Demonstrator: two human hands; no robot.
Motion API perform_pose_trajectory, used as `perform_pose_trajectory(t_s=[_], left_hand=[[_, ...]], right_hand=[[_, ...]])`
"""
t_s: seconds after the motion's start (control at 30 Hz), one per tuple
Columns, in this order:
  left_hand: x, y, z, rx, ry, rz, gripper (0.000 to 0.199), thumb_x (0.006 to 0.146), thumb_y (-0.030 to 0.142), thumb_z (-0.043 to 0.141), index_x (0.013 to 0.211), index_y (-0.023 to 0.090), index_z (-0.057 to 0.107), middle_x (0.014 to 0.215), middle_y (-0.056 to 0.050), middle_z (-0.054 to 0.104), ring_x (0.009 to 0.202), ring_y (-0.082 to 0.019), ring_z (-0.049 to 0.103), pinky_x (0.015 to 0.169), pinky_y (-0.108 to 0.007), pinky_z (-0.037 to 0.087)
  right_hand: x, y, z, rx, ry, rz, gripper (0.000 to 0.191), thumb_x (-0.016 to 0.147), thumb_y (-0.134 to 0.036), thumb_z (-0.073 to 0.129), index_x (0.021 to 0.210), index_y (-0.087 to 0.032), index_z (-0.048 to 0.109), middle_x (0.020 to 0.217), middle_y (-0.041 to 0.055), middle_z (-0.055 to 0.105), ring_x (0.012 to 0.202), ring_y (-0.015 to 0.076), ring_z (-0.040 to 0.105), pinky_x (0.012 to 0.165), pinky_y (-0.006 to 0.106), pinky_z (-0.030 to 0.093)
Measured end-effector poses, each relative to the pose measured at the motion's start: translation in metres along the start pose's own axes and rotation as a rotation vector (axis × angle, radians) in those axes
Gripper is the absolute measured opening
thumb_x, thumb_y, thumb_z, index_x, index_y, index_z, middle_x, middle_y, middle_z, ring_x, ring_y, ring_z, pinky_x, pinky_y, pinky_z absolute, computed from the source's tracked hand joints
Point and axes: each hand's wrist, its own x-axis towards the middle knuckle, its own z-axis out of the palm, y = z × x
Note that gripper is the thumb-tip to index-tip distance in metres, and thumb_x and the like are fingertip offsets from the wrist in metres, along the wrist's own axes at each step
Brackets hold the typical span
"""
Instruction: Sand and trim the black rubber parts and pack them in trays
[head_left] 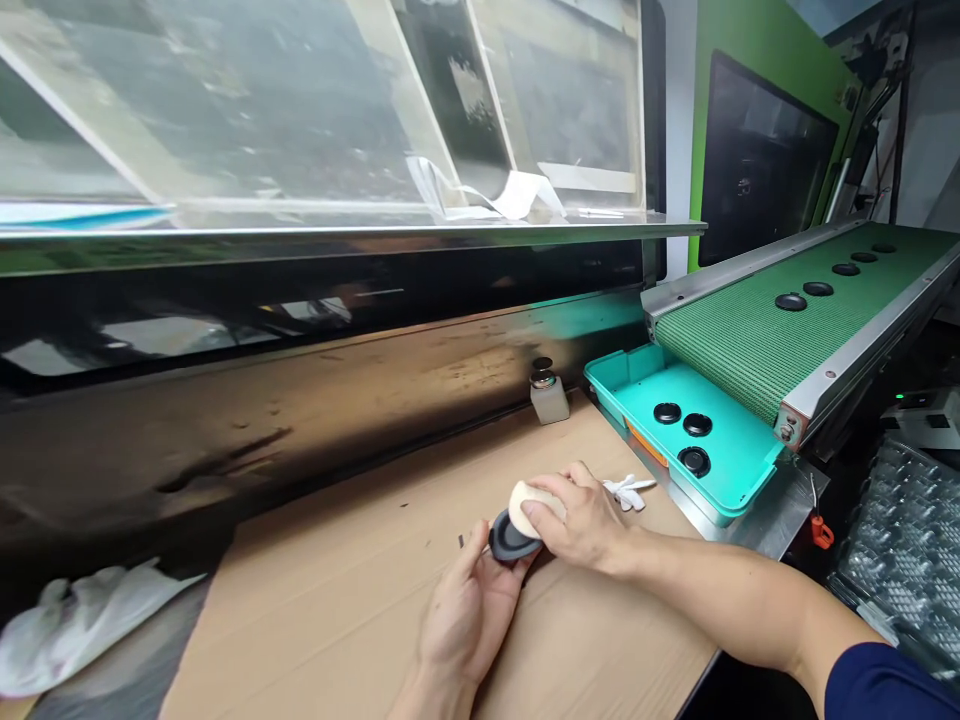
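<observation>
My left hand (474, 605) grips a black round plastic part (510, 540) by its edge, its dished face turned up. Wrapped in the fingers of my right hand (581, 520) is a cream-coloured round pad (529, 508), which looks soft. The pad overlaps the upper right of the black part and appears to touch it. Both hands are above a brown cardboard sheet (360, 590). Just beyond my right hand, a crumpled white scrap (630, 491) lies on the cardboard.
A green conveyor belt (757, 345) carries several black round parts and ends over a teal tray (750, 490) holding three more. A small pale block (550, 402) with black discs on top stands near the machine wall. White gloves (82, 620) lie at the left.
</observation>
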Motion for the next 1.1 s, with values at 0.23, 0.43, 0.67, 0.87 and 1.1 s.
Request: perform_pose_trajectory(t_s=[0.23,0.43,0.67,0.87,1.1], left_hand=[[-0.006,0.008,0.010,-0.062,0.122,-0.062,0.036,0.102,0.020,0.038,0.102,0.012,0.073,0.098,-0.011,0.075,0.101,-0.022,0.071,0.096,-0.039,0.060],[0.002,0.009,-0.001,-0.103,0.118,-0.097,0.033,0.101,0.023,0.042,0.111,0.014,0.072,0.100,-0.011,0.074,0.100,-0.024,0.072,0.093,-0.041,0.062],[0.002,0.004,0.003,-0.201,0.134,-0.069,0.040,0.101,0.017,0.037,0.123,0.010,0.070,0.103,-0.012,0.074,0.103,-0.023,0.072,0.097,-0.039,0.061],[-0.003,0.007,0.008,-0.216,0.016,-0.114,0.043,0.100,0.019,0.040,0.135,0.015,0.066,0.116,-0.012,0.074,0.113,-0.026,0.070,0.105,-0.046,0.056],[0.003,0.004,-0.002,-0.163,0.066,-0.091,0.035,0.099,0.019,0.044,0.117,0.017,0.073,0.111,-0.009,0.075,0.113,-0.023,0.069,0.104,-0.037,0.056]], right_hand=[[-0.010,-0.011,0.009,-0.241,-0.001,-0.236,0.025,0.102,-0.045,0.055,0.113,-0.030,0.072,0.110,0.0025,0.064,0.104,0.0204,0.054,0.094,0.034,0.047],[-0.015,-0.019,0.015,-0.381,-0.049,-0.335,0.032,0.096,-0.054,0.061,0.115,-0.029,0.068,0.110,0.0026,0.065,0.100,0.0230,0.053,0.085,0.036,0.045],[-0.013,-0.024,0.009,-0.433,-0.050,-0.300,0.034,0.099,-0.050,0.054,0.121,-0.025,0.063,0.111,0.0060,0.063,0.101,0.0243,0.054,0.083,0.036,0.046],[-0.012,-0.025,0.007,-0.451,-0.084,-0.204,0.032,0.095,-0.042,0.059,0.119,-0.022,0.063,0.111,0.0080,0.062,0.101,0.0253,0.054,0.085,0.037,0.049],[-0.012,-0.022,0.008,-0.429,-0.130,-0.273,0.036,0.097,-0.040,0.055,0.128,-0.023,0.059,0.115,0.0091,0.061,0.102,0.0255,0.053,0.087,0.037,0.050]])
